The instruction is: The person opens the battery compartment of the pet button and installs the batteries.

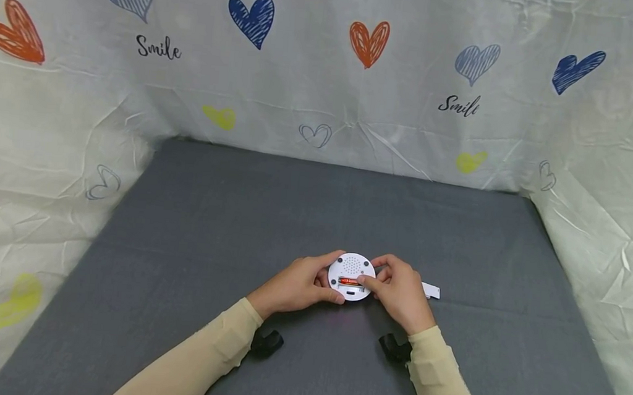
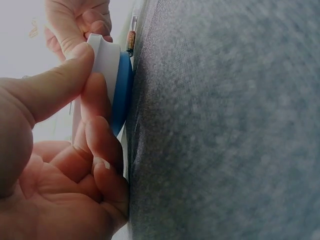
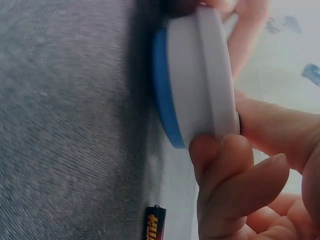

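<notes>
A round white device point(image 1: 353, 263) with a perforated face, small dark feet and an exposed battery slot is held just above the cloth. Its opposite side shows blue in the left wrist view point(image 2: 121, 95). An orange-red battery point(image 1: 348, 281) lies in the slot. My left hand point(image 1: 301, 284) grips the device's left rim between thumb and fingers. On the right side, my right hand point(image 1: 401, 289) has its thumb on the slot's right end and curled fingers at the rim. Part of the battery and slot is hidden under that thumb.
A loose dark battery point(image 3: 155, 222) with yellow lettering lies on the grey cloth point(image 1: 293, 214) near my right hand. Partly behind that hand is a white flat piece point(image 1: 430, 291). White fabric with printed hearts point(image 1: 369, 43) surrounds the back and sides.
</notes>
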{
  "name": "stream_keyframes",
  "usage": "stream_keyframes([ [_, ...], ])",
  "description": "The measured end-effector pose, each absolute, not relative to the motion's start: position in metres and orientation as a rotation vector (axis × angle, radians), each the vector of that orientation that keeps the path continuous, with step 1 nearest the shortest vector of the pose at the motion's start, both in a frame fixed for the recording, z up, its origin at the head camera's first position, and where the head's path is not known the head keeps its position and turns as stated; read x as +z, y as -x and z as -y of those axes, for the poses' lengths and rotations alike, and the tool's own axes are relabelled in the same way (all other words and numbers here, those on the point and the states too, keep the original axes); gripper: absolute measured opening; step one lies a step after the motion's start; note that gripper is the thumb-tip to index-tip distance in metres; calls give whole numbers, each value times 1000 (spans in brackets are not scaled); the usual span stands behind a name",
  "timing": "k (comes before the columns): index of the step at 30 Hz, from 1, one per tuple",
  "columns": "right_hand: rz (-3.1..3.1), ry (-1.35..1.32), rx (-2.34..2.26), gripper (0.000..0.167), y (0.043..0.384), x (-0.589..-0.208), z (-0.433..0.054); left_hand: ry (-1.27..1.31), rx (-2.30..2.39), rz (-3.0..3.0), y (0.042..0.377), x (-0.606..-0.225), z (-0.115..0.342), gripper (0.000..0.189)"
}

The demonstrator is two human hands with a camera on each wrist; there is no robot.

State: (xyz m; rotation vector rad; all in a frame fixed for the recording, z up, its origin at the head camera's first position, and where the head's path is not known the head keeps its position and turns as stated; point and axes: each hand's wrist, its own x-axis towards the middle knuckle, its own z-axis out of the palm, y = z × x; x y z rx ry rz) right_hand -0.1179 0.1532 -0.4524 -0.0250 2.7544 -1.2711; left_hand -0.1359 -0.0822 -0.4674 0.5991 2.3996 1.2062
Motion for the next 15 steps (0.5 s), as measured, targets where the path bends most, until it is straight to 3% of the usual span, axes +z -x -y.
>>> stream_keyframes([
  [10,-2793,76,-1250,35,118,-458,-159,-565,1269,-2358,140,-470,82,87],
  [15,-2778,149,-1235,27,120,-454,-174,-545,1276,-2352,142,-472,82,88],
])
